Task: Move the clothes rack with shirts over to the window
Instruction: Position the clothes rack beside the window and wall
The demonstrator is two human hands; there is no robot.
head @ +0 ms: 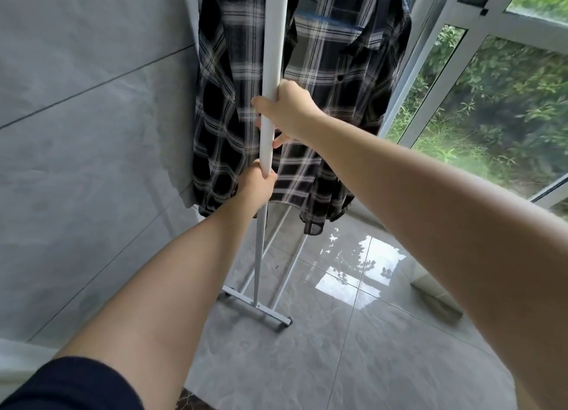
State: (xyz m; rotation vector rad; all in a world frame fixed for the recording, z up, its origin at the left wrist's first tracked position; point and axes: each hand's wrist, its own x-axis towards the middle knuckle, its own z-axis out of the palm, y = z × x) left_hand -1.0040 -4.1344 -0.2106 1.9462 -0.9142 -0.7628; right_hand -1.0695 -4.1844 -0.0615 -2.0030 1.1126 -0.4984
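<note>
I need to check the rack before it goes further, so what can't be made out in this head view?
- Top rail and hangers: cut off by the upper edge, above the plaid shirts.
- Far end of the rack base: hidden behind the shirts.
- Number of shirts: unclear, the plaid layers overlap.
- Left hand fingers: wrapped behind the white pole.
- Wheels: too small to confirm.
</note>
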